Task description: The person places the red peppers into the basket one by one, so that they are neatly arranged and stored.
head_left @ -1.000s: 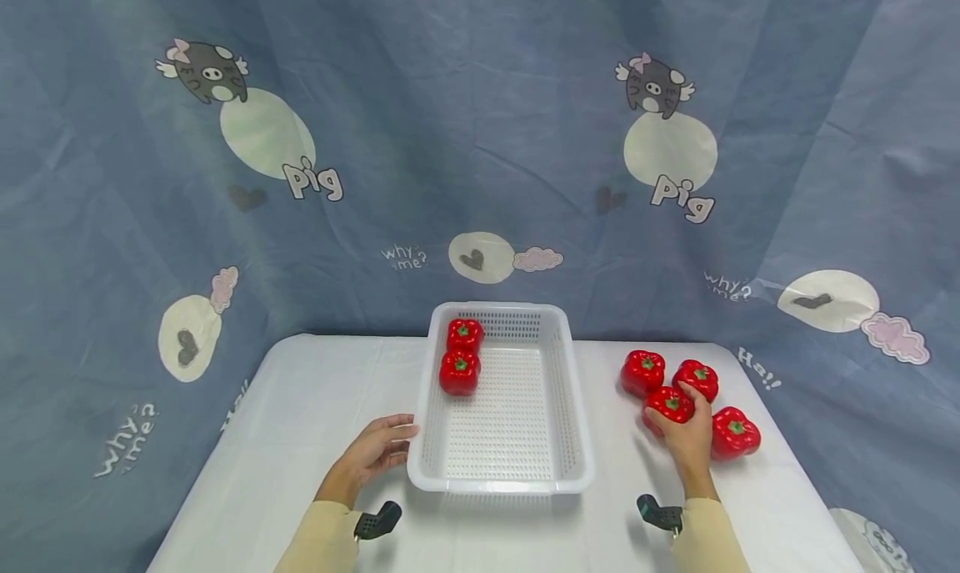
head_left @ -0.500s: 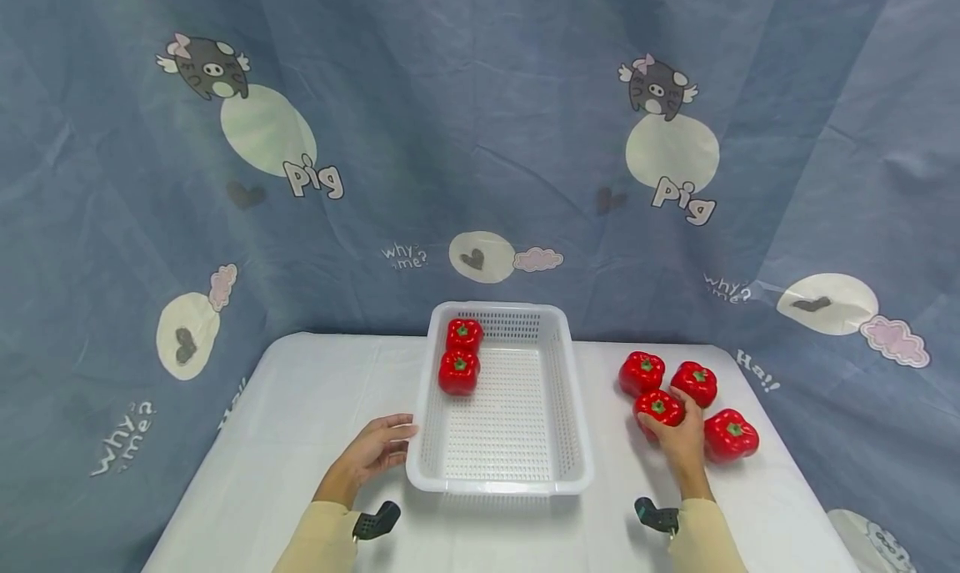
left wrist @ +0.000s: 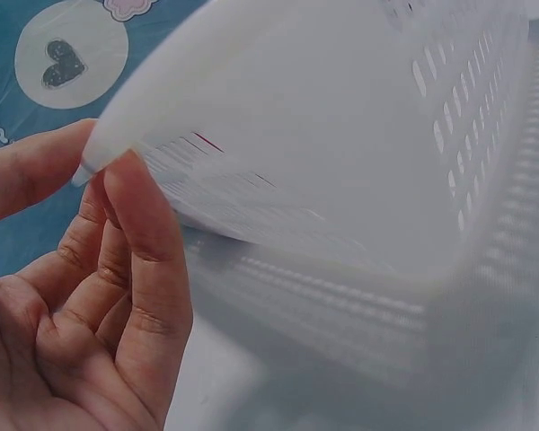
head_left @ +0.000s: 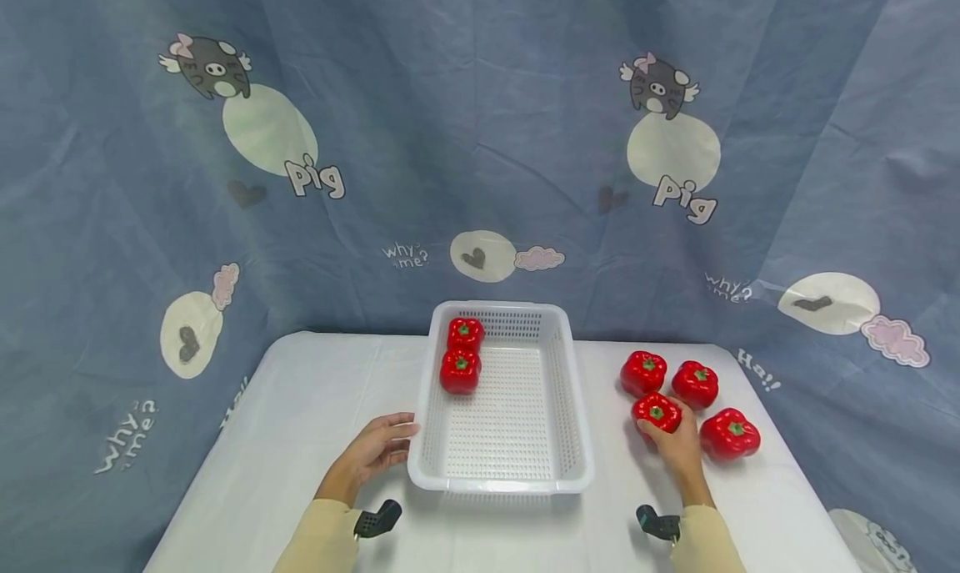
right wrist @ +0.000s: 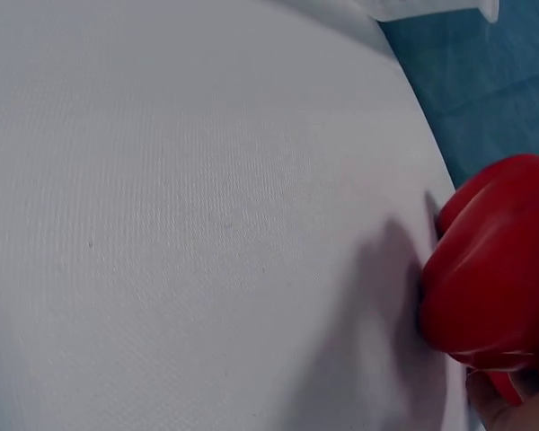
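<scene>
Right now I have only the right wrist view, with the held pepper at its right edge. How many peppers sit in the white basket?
Observer: Two: a front pepper and a rear pepper, in line along the left side of the white basket.

Operator: What is the left hand doing?

Observer: Pinching the basket's rim on its left side.

Operator: And around the held pepper in the right hand?

Observer: Three more on the table: a left pepper behind it, a middle pepper behind and to its right, and a right pepper.
</scene>
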Motion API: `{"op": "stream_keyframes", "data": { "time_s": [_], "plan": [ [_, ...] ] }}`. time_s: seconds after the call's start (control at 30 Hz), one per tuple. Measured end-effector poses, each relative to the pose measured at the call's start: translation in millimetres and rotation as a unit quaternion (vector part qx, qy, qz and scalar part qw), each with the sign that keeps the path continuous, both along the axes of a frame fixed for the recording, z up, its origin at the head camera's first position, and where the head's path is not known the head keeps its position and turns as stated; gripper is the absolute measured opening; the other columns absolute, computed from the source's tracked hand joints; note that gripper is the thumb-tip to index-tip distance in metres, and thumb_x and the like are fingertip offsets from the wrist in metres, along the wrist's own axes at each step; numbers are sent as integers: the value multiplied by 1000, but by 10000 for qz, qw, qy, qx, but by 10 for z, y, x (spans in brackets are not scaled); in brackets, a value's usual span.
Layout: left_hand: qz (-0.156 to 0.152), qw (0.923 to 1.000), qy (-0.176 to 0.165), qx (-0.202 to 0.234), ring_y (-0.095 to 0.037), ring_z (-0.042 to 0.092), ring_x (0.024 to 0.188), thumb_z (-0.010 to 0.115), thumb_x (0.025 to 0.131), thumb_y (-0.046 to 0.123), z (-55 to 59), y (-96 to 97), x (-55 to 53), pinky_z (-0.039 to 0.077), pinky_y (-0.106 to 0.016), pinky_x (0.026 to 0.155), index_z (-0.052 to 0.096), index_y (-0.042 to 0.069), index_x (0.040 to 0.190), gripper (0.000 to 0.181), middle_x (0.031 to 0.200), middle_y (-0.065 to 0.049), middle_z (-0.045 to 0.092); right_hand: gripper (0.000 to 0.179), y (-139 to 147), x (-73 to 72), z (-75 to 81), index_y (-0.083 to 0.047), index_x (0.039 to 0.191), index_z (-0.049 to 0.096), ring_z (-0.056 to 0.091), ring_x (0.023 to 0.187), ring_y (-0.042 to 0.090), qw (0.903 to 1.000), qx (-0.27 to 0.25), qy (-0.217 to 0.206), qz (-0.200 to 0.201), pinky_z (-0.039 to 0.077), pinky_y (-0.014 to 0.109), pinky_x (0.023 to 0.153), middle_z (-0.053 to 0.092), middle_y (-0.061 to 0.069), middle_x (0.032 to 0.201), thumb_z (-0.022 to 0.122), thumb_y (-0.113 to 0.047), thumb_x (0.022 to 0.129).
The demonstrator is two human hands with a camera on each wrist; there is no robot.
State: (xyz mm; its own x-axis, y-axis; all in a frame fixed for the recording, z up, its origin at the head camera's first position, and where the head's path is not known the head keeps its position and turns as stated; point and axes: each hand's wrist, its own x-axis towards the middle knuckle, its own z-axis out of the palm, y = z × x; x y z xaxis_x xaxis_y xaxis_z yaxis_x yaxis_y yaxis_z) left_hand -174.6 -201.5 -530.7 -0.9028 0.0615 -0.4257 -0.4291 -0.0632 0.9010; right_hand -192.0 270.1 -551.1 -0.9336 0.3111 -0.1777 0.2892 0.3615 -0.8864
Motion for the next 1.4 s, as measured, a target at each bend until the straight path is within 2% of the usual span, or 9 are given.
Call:
{"op": "stream_keyframes", "data": {
  "time_s": [0.2, 0.4, 0.57, 0.73, 1.17, 1.4],
  "plan": [
    [-58, 10000, -18, -24, -20, 61, 86, 66, 89, 13, -9, -11, 9, 56, -29, 72, 52, -7, 128, 46, 105, -10, 65, 88, -32, 28, -5, -4, 151, 16, 18, 140, 44, 9999, 50, 118, -40, 31, 60, 106, 20, 21, 154, 72, -23, 86],
    [34, 10000, -34, -25, -20, 62, 85, 66, 89, 11, 24, -4, 18, 56, -30, 71, 52, -7, 128, 44, 104, -10, 66, 93, -61, 59, 7, -5, 152, 17, 20, 139, 46, 9999, 121, -50, 91, 36, 59, 103, 20, 23, 153, 75, -31, 84],
    [118, 9998, -67, -118, -21, 62, 85, 65, 90, 9, 42, 23, -6, 56, -31, 71, 54, -6, 126, 41, 103, -11, 66, 97, -65, 58, 50, -6, 152, 16, 23, 137, 45, 9997, 111, -92, 177, 39, 56, 101, 22, 23, 152, 76, -37, 82],
    [112, 9998, -43, -171, -22, 62, 87, 67, 88, 10, 25, 21, -13, 56, -32, 73, 55, -6, 126, 42, 107, -13, 66, 93, -93, 44, 110, -6, 151, 21, 23, 138, 44, 9998, 96, 7, 192, 38, 57, 103, 23, 23, 152, 74, -38, 83],
    [9, 10000, -2, -81, -21, 63, 86, 67, 88, 13, -14, 4, -8, 57, -32, 74, 54, -6, 126, 44, 107, -11, 66, 93, -191, 11, 450, -6, 151, 23, 25, 138, 45, 9992, 101, 133, 358, 43, 53, 98, 24, 24, 152, 75, -40, 82],
    [12, 10000, 1, -98, -21, 62, 86, 67, 88, 13, -8, -4, -1, 56, -31, 72, 55, -6, 125, 43, 104, -10, 66, 88, -265, -39, 608, -9, 150, 30, 30, 135, 45, 9980, 78, 355, 515, 45, 52, 97, 28, 23, 151, 76, -38, 81]
  ]
}}
